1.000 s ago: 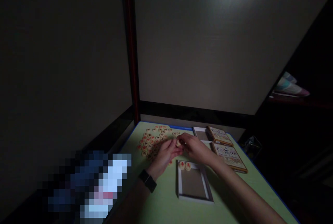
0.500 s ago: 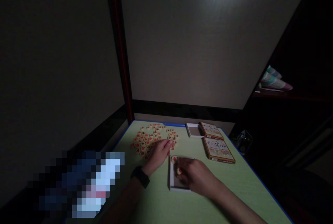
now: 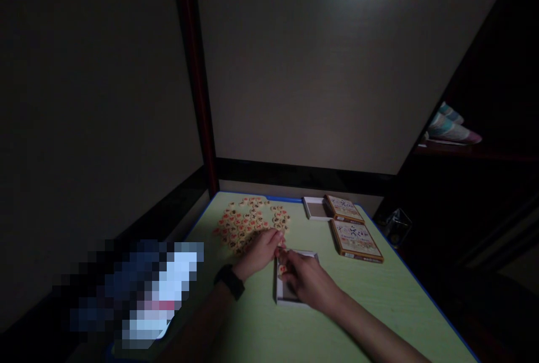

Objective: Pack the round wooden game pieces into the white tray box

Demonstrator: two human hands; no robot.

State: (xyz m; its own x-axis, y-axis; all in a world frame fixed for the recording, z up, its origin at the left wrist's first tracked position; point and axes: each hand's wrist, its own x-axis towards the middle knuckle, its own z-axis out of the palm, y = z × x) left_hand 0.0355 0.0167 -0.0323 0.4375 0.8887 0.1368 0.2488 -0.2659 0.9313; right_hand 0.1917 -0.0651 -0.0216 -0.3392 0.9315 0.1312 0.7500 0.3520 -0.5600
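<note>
On my feed, the right hand (image 3: 307,283) curls over the white tray (image 3: 306,254), set at 5 o'clock of the game discs (image 3: 248,221) within easy reach, while the loosely bent left hand (image 3: 259,250) touches them; I cannot tell what either holds.

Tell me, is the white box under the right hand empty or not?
The white box is not empty: one round piece shows in its far left corner; the right hand hides the rest.
</note>
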